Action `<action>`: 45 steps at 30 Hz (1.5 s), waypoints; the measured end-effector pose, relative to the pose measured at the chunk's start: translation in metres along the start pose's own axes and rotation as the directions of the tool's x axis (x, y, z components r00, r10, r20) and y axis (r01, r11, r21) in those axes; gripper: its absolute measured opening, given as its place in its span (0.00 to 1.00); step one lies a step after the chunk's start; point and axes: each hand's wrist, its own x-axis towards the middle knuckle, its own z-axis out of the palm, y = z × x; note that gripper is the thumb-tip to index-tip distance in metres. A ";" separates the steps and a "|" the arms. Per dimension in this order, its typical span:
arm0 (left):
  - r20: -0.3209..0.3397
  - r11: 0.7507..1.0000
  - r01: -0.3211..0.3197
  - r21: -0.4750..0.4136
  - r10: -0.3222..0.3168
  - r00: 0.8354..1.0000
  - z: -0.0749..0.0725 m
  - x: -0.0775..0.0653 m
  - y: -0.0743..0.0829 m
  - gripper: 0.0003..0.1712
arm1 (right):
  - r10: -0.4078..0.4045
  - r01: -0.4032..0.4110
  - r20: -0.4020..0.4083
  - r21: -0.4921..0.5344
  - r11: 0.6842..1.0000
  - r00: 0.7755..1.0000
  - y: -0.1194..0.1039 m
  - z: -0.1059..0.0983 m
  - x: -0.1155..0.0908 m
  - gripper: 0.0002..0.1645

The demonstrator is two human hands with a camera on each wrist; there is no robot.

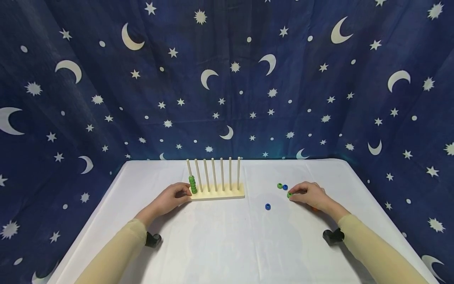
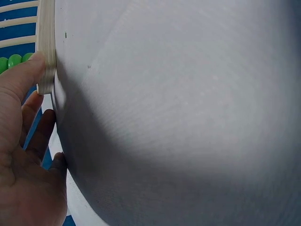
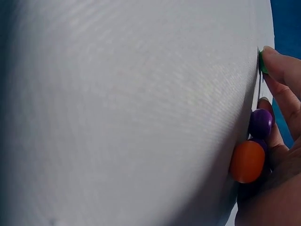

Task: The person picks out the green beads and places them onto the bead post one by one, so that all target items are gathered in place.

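Observation:
A wooden peg rack point(image 1: 218, 194) with several upright pegs stands on the table. Green beads point(image 1: 193, 184) are stacked on its leftmost peg. My left hand point(image 1: 169, 199) grips the left end of the rack's base, with the thumb on the front face in the left wrist view. On the right, my right hand point(image 1: 313, 195) pinches a green bead point(image 1: 289, 195) between thumb and fingers at the tabletop. Under that palm, the right wrist view has an orange bead point(image 3: 247, 161) and a purple bead point(image 3: 261, 122), with another purple one partly hidden behind.
Another green bead point(image 1: 280, 185) and a blue bead point(image 1: 285, 187) lie just beyond the right hand. A second blue bead point(image 1: 267, 206) sits nearer, between hand and rack. White cloth covers the table point(image 1: 213, 244); a dark star-patterned curtain point(image 1: 248, 79) surrounds it.

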 end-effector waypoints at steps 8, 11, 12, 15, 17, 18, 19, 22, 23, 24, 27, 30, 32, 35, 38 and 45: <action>-0.008 1.000 0.005 0.006 -0.005 1.000 0.002 -0.001 0.001 0.06 | -0.028 0.027 -0.019 -0.011 1.000 0.999 -0.001 0.001 -0.003 0.17; -0.012 1.000 0.004 0.018 -0.003 1.000 0.001 -0.001 0.002 0.06 | -0.027 0.026 -0.026 -0.010 1.000 0.999 -0.001 0.001 -0.003 0.17; -0.013 1.000 0.005 0.017 -0.005 1.000 0.001 -0.001 0.002 0.06 | -0.024 0.024 -0.029 -0.010 1.000 0.999 0.000 0.002 -0.003 0.17; -0.012 1.000 0.010 0.006 -0.010 1.000 0.002 -0.002 0.002 0.06 | -0.027 0.027 -0.034 -0.015 1.000 0.999 0.001 0.003 -0.003 0.17; -0.011 1.000 0.001 0.006 -0.001 1.000 0.002 -0.002 0.002 0.06 | -0.035 0.035 -0.035 -0.019 0.999 0.999 0.002 0.003 -0.003 0.17; -0.012 1.000 0.001 0.004 -0.001 1.000 0.002 -0.002 0.001 0.06 | -0.036 0.035 -0.037 -0.022 0.999 0.999 0.002 0.003 -0.003 0.17; -0.011 1.000 0.000 0.005 0.000 1.000 0.002 -0.002 0.001 0.06 | -0.036 0.035 -0.037 -0.023 0.999 0.999 0.002 0.003 -0.003 0.17; -0.016 1.000 -0.013 0.020 0.014 1.000 0.003 -0.002 -0.001 0.06 | -0.018 0.018 -0.033 -0.016 1.000 0.999 0.003 0.003 -0.003 0.19; -0.017 1.000 -0.013 0.024 0.013 1.000 0.003 -0.002 -0.001 0.06 | -0.013 0.013 -0.027 -0.014 1.000 1.000 0.003 0.003 -0.004 0.19; -0.019 1.000 -0.003 0.020 0.003 1.000 0.003 -0.002 -0.001 0.06 | -0.011 0.011 -0.018 -0.004 1.000 1.000 0.003 0.002 -0.003 0.20; -0.022 1.000 -0.009 0.019 0.010 1.000 0.003 -0.002 -0.001 0.06 | -0.017 0.017 0.008 0.045 0.999 1.000 0.002 -0.003 -0.003 0.20; -0.021 1.000 -0.006 0.011 0.007 1.000 0.003 -0.002 -0.001 0.07 | -0.036 0.034 0.021 0.076 0.997 0.999 -0.002 -0.014 -0.002 0.21; -0.021 1.000 -0.009 0.009 0.009 1.000 0.003 -0.003 -0.001 0.07 | -0.048 0.047 0.014 0.058 0.997 0.999 -0.008 -0.023 -0.003 0.21; -0.021 1.000 -0.006 0.005 0.006 1.000 0.003 -0.003 -0.001 0.07 | -0.072 0.072 0.002 0.024 0.997 0.997 -0.016 -0.037 -0.003 0.21; -0.021 1.000 -0.004 0.004 0.004 1.000 0.004 -0.003 0.000 0.06 | -0.096 0.096 -0.005 0.013 0.995 0.995 -0.026 -0.050 -0.004 0.21; -0.023 1.000 -0.026 0.009 0.026 0.999 0.001 -0.002 0.000 0.06 | -0.150 0.150 0.001 0.025 0.988 0.989 -0.046 -0.066 -0.003 0.20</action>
